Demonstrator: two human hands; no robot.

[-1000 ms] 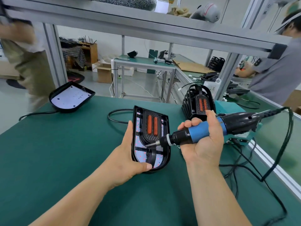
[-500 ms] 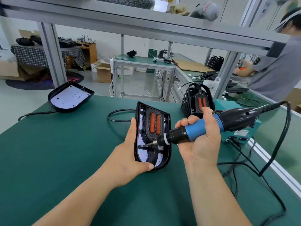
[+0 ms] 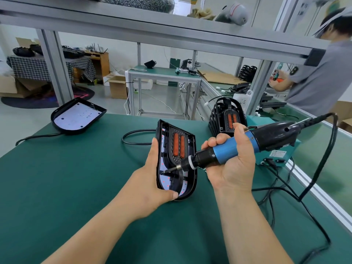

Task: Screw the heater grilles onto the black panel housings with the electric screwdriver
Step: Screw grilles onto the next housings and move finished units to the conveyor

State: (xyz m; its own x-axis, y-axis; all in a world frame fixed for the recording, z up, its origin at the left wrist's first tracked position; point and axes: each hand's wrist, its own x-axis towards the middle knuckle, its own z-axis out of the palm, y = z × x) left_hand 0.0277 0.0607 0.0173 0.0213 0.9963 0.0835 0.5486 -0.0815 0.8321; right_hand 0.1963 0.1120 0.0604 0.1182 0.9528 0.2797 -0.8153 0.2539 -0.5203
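My left hand (image 3: 150, 185) grips a black panel housing (image 3: 191, 180) upright on its edge, thumb at the bottom rim and fingers behind the left side. Inside it sits a black grille with two orange heater bars (image 3: 178, 145). My right hand (image 3: 231, 164) holds the blue-and-black electric screwdriver (image 3: 236, 147) nearly level, its bit tip touching the housing's inner left part, just below the grille.
A second black housing (image 3: 77, 119) with a white board lies at the table's far left, a power cord trailing from it. A black cage grille with orange bars (image 3: 226, 117) stands behind the screwdriver. A teal power box (image 3: 276, 155) and cables lie at the right. A person works at the far right.
The housing has been tilted a little more upright and closer, and the screwdriver bit slid lower and left inside it. A person at the far left walked out of view.
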